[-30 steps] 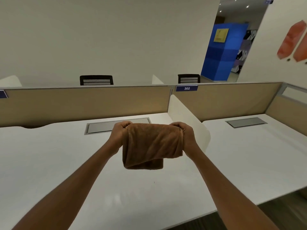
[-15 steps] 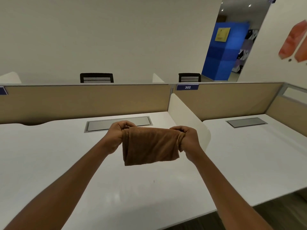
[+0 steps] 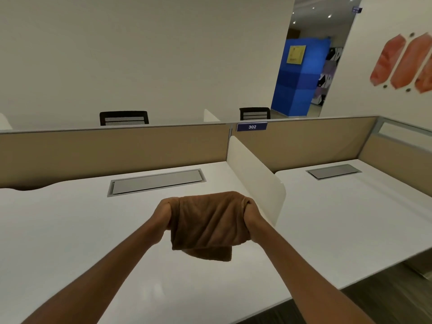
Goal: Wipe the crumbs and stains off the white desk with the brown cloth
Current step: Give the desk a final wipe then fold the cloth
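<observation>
Cloth bunched and held in the air, wiping not yet begun.

Risk, as I judge it: the brown cloth (image 3: pixel 208 224) hangs folded, with a loose lower layer sagging toward the near edge of the tabletop (image 3: pixel 70 230); set down like this it could land crumpled, so only a ridge touches and crumbs get pushed about or swept off the near edge. No crumbs or stains are clear enough to locate. Both forearms reach forward at about the same height, wrists turned inward. The left hand (image 3: pixel 163 216) has its grip curled tight on the cloth's left end, the right hand (image 3: pixel 251 220) likewise on the right end, stretching it between them above the tabletop's middle, nearer the white divider (image 3: pixel 254 174) at the right edge.
</observation>
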A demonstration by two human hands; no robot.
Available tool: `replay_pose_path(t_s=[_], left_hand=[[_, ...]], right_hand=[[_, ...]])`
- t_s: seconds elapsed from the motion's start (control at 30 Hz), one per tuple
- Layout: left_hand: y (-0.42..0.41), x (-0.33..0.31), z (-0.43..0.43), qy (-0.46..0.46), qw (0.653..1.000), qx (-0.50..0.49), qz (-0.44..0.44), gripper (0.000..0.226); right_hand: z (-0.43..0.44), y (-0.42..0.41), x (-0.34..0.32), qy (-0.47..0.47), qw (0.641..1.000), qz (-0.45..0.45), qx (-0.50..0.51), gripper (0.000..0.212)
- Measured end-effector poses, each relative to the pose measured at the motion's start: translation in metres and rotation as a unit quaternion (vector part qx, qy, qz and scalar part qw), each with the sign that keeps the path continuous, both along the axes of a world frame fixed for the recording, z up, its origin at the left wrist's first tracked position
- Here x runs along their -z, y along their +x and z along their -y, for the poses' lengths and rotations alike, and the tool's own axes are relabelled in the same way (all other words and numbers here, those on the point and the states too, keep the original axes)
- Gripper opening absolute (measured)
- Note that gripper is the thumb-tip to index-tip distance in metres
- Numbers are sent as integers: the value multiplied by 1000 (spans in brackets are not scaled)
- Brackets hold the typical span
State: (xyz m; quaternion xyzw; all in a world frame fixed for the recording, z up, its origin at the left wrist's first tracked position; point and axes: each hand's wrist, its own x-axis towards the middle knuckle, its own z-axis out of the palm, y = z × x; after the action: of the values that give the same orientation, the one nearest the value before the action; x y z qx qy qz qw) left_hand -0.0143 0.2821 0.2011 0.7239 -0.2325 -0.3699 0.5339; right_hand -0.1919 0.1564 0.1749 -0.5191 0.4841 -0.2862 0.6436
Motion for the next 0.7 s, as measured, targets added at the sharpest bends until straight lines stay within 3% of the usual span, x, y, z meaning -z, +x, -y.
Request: replay_pose_path(t_s=[0.27,0.4,0.5,0.57,0.7], left_hand=[[12,36,4,-58,977,10,-207,43],[11,46,18,3,981,86,-174,71],[2,51,32,56,988,67,-124,62],[2,58,45,76,986,45,-138,56],[5,70,77,104,980,10,-172,56]], right_hand=[[16,-15,24,200,971,126,22,41],[30,-17,37,240,964,115,28,55],[48,-20,47,228,966,126,-5,48],[62,-23,51,226,962,150,-32,40],[92,-21,60,220,958,138,-118,59]])
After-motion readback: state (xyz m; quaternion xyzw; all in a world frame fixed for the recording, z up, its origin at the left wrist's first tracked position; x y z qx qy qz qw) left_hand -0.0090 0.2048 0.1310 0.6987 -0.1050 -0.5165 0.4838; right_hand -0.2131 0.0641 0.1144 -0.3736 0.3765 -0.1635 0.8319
